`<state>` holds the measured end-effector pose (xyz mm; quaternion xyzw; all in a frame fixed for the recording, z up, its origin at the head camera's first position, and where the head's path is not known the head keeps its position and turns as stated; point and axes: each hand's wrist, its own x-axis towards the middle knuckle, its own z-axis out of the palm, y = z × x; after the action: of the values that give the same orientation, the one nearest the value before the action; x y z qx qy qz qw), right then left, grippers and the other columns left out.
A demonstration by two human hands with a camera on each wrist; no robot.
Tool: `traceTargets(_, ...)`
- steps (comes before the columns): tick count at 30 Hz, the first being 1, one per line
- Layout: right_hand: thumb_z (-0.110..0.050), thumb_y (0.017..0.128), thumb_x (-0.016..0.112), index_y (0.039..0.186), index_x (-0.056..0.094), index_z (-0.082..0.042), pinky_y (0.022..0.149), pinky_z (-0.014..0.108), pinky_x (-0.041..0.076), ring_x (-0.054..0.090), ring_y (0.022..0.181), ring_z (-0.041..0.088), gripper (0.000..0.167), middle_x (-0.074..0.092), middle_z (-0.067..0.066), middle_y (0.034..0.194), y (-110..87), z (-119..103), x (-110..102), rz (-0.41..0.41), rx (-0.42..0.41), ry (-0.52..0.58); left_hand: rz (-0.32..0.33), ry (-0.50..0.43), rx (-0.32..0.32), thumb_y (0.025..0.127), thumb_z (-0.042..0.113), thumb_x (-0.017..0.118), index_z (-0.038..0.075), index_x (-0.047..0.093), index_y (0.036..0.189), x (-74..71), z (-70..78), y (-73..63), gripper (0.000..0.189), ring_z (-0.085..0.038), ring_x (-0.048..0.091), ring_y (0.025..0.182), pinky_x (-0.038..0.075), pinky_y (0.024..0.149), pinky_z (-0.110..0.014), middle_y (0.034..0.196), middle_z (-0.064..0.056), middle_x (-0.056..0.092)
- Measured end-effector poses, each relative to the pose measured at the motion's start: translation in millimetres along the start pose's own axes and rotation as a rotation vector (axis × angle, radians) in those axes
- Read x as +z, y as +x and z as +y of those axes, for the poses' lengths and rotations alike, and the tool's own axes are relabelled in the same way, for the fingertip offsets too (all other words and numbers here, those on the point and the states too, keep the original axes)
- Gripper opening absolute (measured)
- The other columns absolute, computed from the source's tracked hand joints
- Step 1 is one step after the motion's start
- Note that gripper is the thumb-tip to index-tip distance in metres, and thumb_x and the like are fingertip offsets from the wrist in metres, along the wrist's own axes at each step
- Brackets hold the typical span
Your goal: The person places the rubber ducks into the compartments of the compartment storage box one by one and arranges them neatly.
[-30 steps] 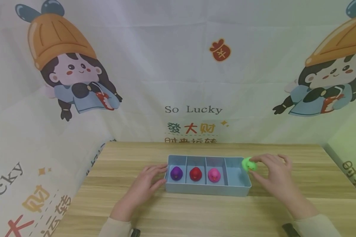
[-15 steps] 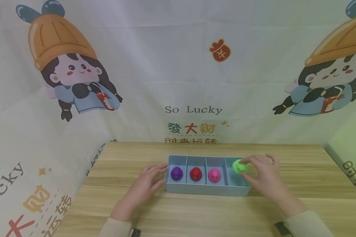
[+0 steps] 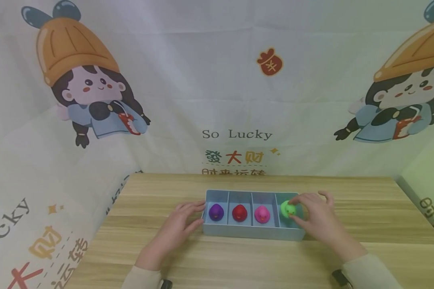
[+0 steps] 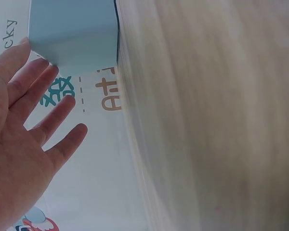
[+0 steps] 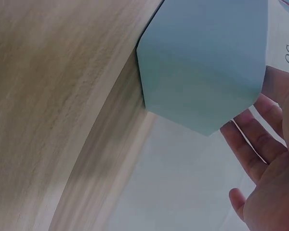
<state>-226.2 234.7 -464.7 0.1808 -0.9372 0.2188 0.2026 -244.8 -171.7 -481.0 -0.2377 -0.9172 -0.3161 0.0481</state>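
Note:
A blue-grey box (image 3: 253,232) with several compartments in a row stands on the table. My right hand (image 3: 316,212) pinches a green toy duck (image 3: 287,209) between thumb and fingers, inside the rightmost compartment. In the right wrist view the box wall hides the duck and the fingertips. My left hand (image 3: 179,220) touches the box's left end, fingers fairly straight, as the left wrist view also shows. A purple toy duck (image 3: 216,212), a red toy duck (image 3: 240,213) and a pink toy duck (image 3: 262,214) sit one to a compartment, from left to right.
The wooden table (image 3: 238,265) reaches back to a hanging white cloth (image 3: 188,80) with printed cartoon figures and lettering. More of the cloth covers the left and right sides.
My right hand has carried the green duck leftward over the box's right edge and down into the last compartment. The left hand stays at the left end.

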Motion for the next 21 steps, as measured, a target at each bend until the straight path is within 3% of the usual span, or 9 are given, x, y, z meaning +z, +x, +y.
traceTargets(21,-0.013,0.07,0.095,0.094,0.073,-0.019,0.112,0.07,0.023,0.067,0.102,0.025,0.033,0.076,-0.005,0.095,16.3,5.1,4.1,-0.189,-0.103,-0.101,-0.008,0.006,-0.009,0.098,0.02,0.071,0.007,0.062,0.139,-0.9,1.8,-0.6,0.044,-0.033,0.048,0.142,0.038,0.121,-0.057,0.153,-0.005,0.057)
